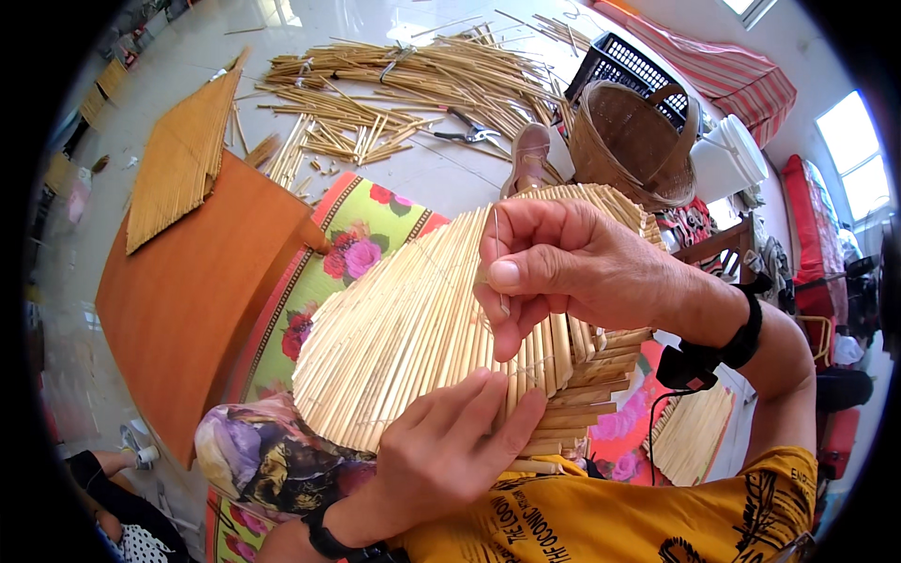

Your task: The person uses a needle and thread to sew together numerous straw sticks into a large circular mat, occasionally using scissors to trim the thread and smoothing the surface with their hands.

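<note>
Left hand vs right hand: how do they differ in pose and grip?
Pose: the left hand lies palm-down on the stalk panel; the right hand is raised over it, fingers curled.
Grip: the left hand is fairly flat, with no pinch visible; the right hand pinches a thin needle-like piece.
Shared: both are bare, each with a dark band at the wrist.

Straw panel (404, 328) ribbed; wooden table (188, 310) smooth; floor (450, 171) glossy.
</note>
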`<state>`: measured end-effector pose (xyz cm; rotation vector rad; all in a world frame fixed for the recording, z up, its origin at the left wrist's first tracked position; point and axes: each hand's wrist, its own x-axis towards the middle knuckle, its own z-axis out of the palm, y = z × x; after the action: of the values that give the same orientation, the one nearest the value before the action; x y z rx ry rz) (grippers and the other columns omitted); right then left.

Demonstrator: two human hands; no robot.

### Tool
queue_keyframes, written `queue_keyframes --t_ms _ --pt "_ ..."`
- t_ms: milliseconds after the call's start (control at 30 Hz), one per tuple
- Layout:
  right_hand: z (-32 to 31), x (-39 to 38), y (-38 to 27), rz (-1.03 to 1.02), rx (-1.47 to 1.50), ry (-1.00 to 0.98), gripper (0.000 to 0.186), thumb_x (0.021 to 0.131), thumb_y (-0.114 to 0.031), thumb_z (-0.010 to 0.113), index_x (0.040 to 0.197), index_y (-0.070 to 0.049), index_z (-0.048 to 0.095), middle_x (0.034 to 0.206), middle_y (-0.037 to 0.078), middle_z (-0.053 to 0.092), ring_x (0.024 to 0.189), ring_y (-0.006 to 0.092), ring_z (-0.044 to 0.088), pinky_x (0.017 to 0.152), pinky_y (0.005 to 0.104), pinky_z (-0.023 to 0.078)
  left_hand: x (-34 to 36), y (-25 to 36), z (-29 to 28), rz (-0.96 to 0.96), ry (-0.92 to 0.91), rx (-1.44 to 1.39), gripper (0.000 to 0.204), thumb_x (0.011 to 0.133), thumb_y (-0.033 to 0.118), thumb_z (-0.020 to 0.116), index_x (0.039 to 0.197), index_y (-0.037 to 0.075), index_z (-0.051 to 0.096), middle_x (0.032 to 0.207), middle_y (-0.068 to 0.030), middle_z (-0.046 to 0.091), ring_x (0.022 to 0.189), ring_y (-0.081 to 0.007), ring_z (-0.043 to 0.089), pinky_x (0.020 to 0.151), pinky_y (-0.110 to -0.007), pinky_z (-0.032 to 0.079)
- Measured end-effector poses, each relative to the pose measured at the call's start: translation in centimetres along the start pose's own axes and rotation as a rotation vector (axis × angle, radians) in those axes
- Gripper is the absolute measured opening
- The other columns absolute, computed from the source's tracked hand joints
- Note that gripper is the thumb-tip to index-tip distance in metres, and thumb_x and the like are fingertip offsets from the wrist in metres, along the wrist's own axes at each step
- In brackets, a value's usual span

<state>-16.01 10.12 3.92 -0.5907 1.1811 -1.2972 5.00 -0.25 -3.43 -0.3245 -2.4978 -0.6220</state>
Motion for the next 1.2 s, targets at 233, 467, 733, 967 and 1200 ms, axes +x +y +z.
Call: queue_keyframes --t_ms 233,467,733,967,1200 --pt "-0.6 -0.6 -0.5 -0.025 0.006 0.010 0.015 0.104 -0.018 0.060 0.101 -0.004 0.057 0.095 0.008 0.070 0.080 0.0133 0.071 0.076 0.0274 0.060 0.9 0.0 -2.0 -0.098 -0.147 -0.171 0.066 0.062 0.022 0.081 0.126 0.010 0.069 0.113 -0.0127 0.066 0.101 -0.0297 0.070 0.080 -0.038 0.060" --pt "-0.5 -0.8 -0.4 -0.055 0.093 0.071 0.014 0.106 -0.018 0.055 0.105 -0.004 0.055 0.096 0.011 0.069 0.074 0.0198 0.074 0.065 0.0343 0.065 0.3 0.1 -0.6 -0.017 -0.062 -0.041 0.049 0.076 0.012 0.068 0.125 0.013 0.070 0.106 -0.0097 0.066 0.093 -0.0250 0.069 0.073 -0.035 0.058" --pt "-0.7 2.4 -2.9 -0.693 -0.349 0.176 0.015 0.106 -0.018 0.054 0.105 -0.004 0.057 0.083 0.004 0.062 0.079 0.0155 0.068 0.085 0.0373 0.060 0.9 0.0 0.0 0.004 -0.024 -0.094 0.043 0.072 0.004 0.068 0.114 0.009 0.074 0.105 -0.0127 0.068 0.090 -0.0298 0.071 0.072 -0.035 0.058" --pt "-6.6 5.3 -8.3 -0.847 -1.421 0.415 0.010 0.099 -0.012 0.060 0.099 -0.003 0.056 0.079 0.010 0.063 0.073 0.0200 0.063 0.068 0.0347 0.051 0.7 0.0 0.0 -0.015 -0.037 -0.089 0.041 0.071 0.004 0.072 0.111 0.010 0.076 0.103 -0.0128 0.069 0.091 -0.0292 0.072 0.071 -0.035 0.059" --pt "-9.5 7.0 -6.9 -0.917 -1.590 0.292 0.010 0.097 -0.010 0.061 0.094 -0.003 0.055 0.074 0.010 0.060 0.067 0.0210 0.059 0.063 0.0356 0.048 0.6 -0.4 0.2 -0.011 -0.057 -0.110 0.041 0.072 0.006 0.074 0.112 0.011 0.076 0.103 -0.0127 0.070 0.092 -0.0299 0.072 0.071 -0.035 0.059"
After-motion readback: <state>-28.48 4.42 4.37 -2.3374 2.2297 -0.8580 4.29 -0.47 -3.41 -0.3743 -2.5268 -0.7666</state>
